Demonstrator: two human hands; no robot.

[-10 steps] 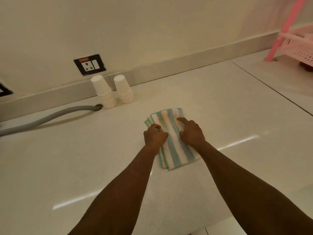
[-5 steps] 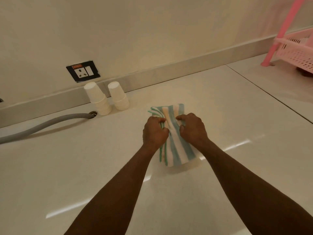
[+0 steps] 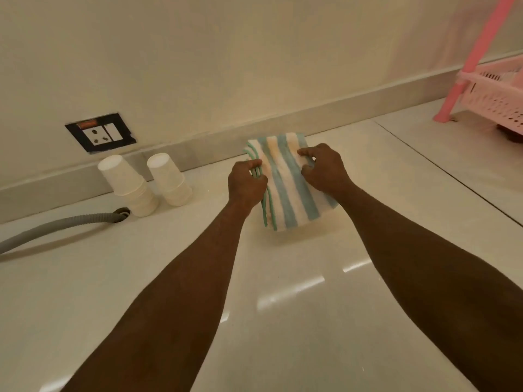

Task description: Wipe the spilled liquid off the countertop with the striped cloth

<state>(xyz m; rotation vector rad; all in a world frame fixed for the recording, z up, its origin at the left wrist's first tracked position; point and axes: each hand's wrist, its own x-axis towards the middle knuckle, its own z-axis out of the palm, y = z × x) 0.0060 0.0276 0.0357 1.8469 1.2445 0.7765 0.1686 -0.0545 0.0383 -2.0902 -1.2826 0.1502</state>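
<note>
The folded striped cloth [image 3: 285,188], with blue, yellow and white bands and green edging, is held up off the white countertop [image 3: 283,321] near the back wall, tilted toward me with a shadow beneath it. My left hand [image 3: 246,183] grips its left folded edge. My right hand [image 3: 325,172] grips its right side, fingers curled over the top. I cannot make out any spilled liquid on the glossy surface.
Two stacks of upturned white paper cups [image 3: 128,183] [image 3: 169,178] stand at the wall to the left. A grey corrugated hose [image 3: 56,226] runs into a hole beside them. A wall socket [image 3: 100,134] sits above. A pink plastic rack [image 3: 498,91] stands at the far right.
Both hands closed on the cloth, which lay flat on the counter, and lifted it up and away toward the back wall.
</note>
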